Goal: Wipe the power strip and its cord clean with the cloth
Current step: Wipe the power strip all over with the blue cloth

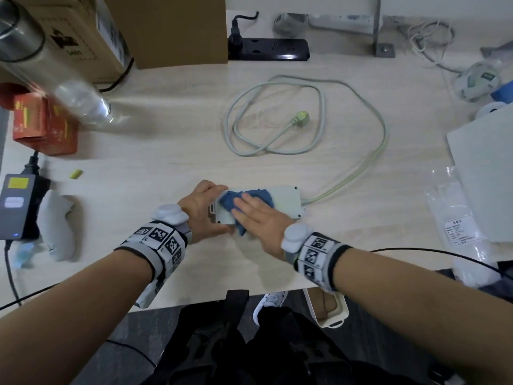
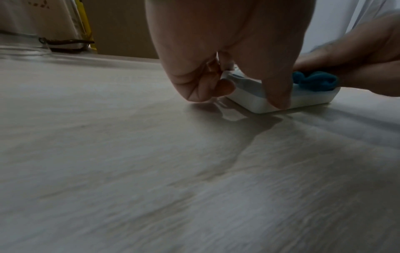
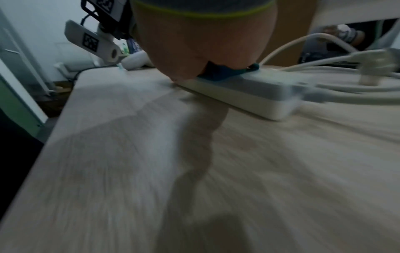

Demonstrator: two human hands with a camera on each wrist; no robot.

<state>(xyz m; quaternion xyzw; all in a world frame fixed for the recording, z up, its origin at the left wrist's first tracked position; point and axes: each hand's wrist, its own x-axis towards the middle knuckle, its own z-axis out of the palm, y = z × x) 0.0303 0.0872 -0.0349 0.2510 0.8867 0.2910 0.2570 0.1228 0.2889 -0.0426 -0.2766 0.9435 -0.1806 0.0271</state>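
Pale wood surface (image 1: 172, 151): left hand (image 1: 200, 211) pinches the power strip (image 1: 286, 200) steady, right hand (image 1: 259, 218) flat, fingers spread, pressing the cloth (image 1: 258, 196) down mid-wipe, and I'd say the cord (image 1: 358, 173) beyond comes next.

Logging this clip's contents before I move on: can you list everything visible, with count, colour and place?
power strip: 1, white, near table edge, centre
cord: 1, pale grey, looped behind the strip, plug lying inside the loop
cloth: 1, blue, bunched on top of the strip
black power strip: 1, black, far side, one plug in it
cardboard boxes: 2, brown, far left
clear bottle: 1, transparent, lying left
red boxes: 2, red-orange, left edge
power adapter: 1, dark grey, near left
plastic bag: 1, clear, right
table: 1, light wood
left hand: grip on the strip's left end
right hand: flat, pressing the cloth
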